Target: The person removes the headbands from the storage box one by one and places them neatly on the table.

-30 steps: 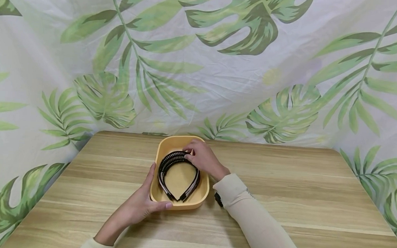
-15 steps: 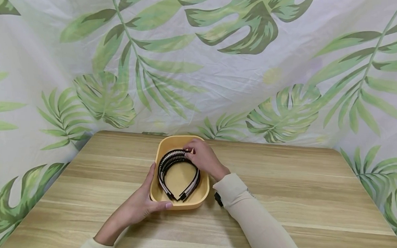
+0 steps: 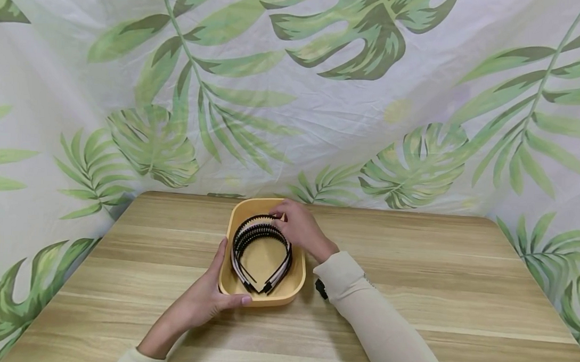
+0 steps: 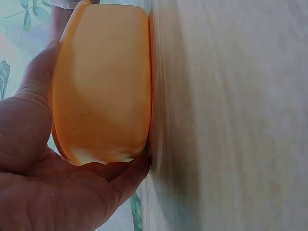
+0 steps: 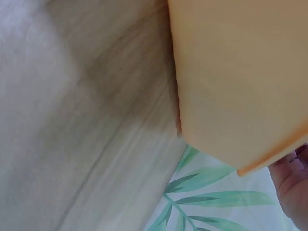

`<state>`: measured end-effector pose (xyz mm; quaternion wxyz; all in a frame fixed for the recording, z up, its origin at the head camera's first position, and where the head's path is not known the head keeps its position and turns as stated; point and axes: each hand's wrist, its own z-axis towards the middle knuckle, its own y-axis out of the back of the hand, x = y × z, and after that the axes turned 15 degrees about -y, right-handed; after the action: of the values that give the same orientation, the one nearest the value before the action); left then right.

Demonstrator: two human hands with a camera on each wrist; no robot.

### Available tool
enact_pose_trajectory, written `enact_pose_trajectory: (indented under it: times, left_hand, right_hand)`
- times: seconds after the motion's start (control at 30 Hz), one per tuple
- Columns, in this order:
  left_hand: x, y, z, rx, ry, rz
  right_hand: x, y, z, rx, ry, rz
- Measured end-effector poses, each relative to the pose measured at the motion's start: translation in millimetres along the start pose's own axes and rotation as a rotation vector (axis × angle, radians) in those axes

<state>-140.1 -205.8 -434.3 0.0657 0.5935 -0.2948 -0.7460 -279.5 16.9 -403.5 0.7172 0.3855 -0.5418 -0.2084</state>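
Note:
A yellow plastic bin (image 3: 278, 301) stands on the wooden table, with several toothed headbands (image 3: 243, 249) nested in it, black and pale ones. My left hand (image 3: 200, 301) holds the bin at its near left corner, thumb along the front rim and fingers against the side. In the left wrist view the fingertips (image 4: 137, 171) sit low on the bin's end, near the tabletop. With thumb and fingers my right hand (image 3: 301, 229) pinches a black headband (image 3: 256, 217) near the top of its arc, raised apart from the others. Its free end hangs inside the loop of the rest.
The wooden table (image 3: 435, 292) reaches out on both sides of the bin. Close behind its far edge hangs a leaf-printed cloth (image 3: 320, 129). A small black object (image 3: 321, 289) shows at the right sleeve's cuff.
My right hand has drawn the black headband up and toward the far side, opening a gap between it and the others. The left hand and the bin have stayed put.

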Motion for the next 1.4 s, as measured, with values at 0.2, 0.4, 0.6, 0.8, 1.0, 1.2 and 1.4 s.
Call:
enact_pose_trajectory:
  times: [0.2,0.4,0.6,0.8,1.0,1.2,1.4]
  left_hand:
    - [0.7,-0.2,0.2,-0.003,0.011,-0.002]
    - [-0.6,-0.4,-0.8,-0.003,0.008,-0.004]
    - [0.1,-0.8,-0.8,-0.008,0.024,0.005]
    - [-0.4,-0.8,-0.5,-0.007,0.048,0.009]
    - [-1.8,-0.7,-1.9,-0.007,0.038,0.016]
    - [0.0,-1.1,-1.7,-0.01,0.025,0.02]
    - [-0.8,-0.3,-2.6,-0.012,0.005,0.034]
  right_hand:
    - [-1,6,-0.7,-0.015,-0.006,0.015]
    - [-5,13,-0.1,-0.021,-0.016,0.048]
    - [-11,22,-1.6,-0.025,-0.034,0.065]
    - [-16,31,-0.9,-0.049,-0.041,0.078]
    - [-27,38,0.5,-0.05,-0.063,0.104]
    - [-40,47,-0.3,-0.084,-0.077,0.114]
    - [-52,57,-1.5,-0.104,-0.109,0.131]
